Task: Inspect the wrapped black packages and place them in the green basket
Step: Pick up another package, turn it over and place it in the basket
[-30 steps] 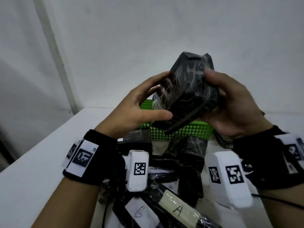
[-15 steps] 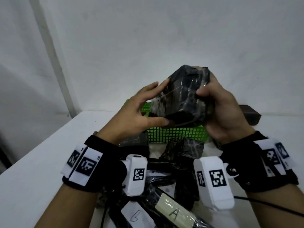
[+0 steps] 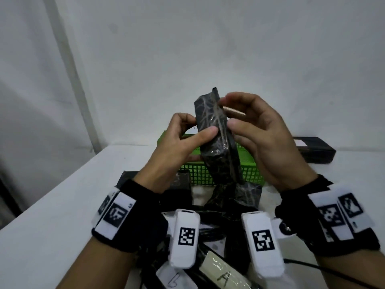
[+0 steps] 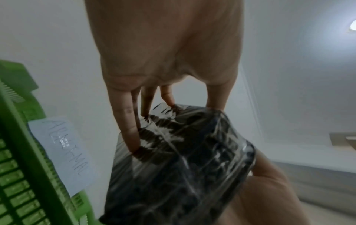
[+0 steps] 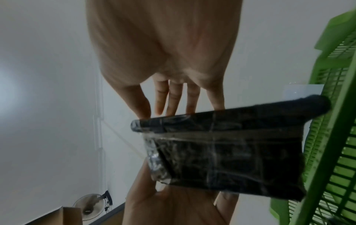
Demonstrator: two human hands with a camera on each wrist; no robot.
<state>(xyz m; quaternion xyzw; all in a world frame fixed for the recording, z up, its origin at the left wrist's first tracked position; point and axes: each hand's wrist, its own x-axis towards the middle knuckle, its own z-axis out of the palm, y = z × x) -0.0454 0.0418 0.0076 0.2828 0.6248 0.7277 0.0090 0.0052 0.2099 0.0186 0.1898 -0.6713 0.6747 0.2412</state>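
Observation:
A black package [image 3: 216, 140] wrapped in clear film stands tall and narrow-edge on in the air, above the near wall of the green basket [image 3: 251, 173]. My left hand [image 3: 199, 125] pinches its left side, thumb on the near face and fingers behind. My right hand [image 3: 228, 111] pinches its upper right edge between curled fingers and thumb. The left wrist view has the fingers [image 4: 131, 134] pressing into the film of the package [image 4: 183, 167]. Seen from the right wrist, the fingertips [image 5: 173, 105] lie along the top edge of the package [image 5: 231, 152], beside the basket [image 5: 331, 137].
Several more wrapped black packages [image 3: 245, 195] lie on the white table [image 3: 62, 215] in front of the basket. Packs labelled "A" [image 3: 225, 277] and "L" [image 3: 175, 279] lie nearest me. A long dark box [image 3: 312, 150] sits at the back right. A handwritten paper tag [image 4: 63, 152] hangs on the basket.
Both hands have turned the package from its broad face to standing narrow-edge on and lowered it slightly. The right hand moved from cupping its side to pinching its upper edge.

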